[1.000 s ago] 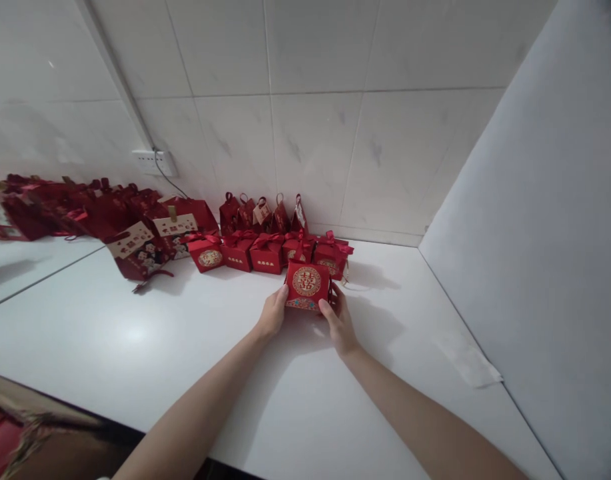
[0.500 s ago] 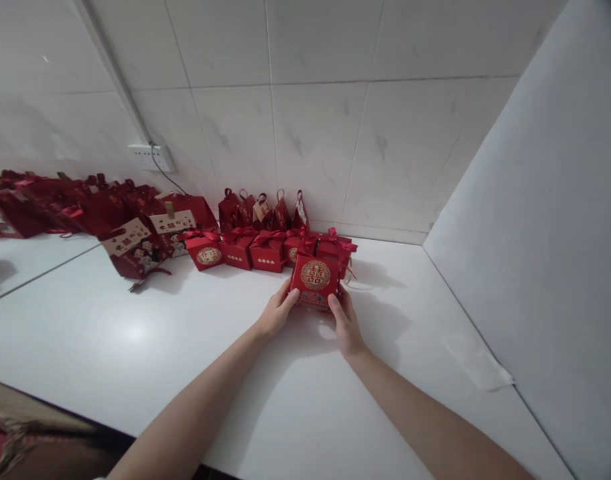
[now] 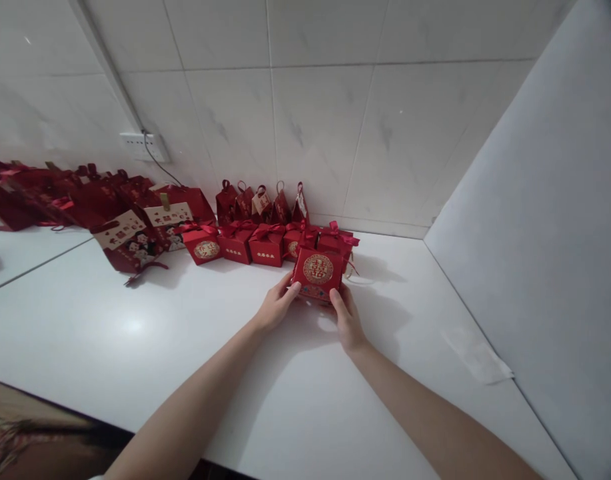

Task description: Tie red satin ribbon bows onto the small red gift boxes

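Our left hand (image 3: 276,304) and right hand (image 3: 349,323) grasped a red box (image 3: 318,272) by opposite sides, fingers wrapped about it. We had it just in front of a row of ribboned boxes (image 3: 266,251) on the white bench (image 3: 185,333) — whether its base touched down, we couldn't tell. We seemed to be positioning it; the next move called for steady, level hands.
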Motion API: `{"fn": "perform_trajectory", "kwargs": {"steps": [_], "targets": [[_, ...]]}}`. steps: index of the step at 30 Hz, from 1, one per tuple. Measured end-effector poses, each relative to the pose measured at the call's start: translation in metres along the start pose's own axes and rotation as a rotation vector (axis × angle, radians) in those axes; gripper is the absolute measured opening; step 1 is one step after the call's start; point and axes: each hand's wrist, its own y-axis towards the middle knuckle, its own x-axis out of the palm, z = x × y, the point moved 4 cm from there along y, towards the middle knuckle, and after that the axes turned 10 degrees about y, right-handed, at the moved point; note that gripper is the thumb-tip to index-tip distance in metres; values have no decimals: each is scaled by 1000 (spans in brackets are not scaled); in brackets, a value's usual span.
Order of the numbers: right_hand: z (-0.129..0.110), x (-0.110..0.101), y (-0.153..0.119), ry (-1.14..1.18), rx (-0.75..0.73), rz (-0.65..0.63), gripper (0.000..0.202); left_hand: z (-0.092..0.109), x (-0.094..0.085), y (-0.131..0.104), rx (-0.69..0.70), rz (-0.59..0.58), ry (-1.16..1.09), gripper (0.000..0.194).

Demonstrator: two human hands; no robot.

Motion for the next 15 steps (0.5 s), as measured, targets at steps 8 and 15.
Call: {"fn": "perform_trajectory", "kwargs": {"steps": [8,15], "targets": [[-4,4,-4,-4,15,44,57,-5,0,1,-56,7,-15,63],[-5,4,-3,-6,26,43,60,-3,-2,0,-60,-22,6,60]]}}
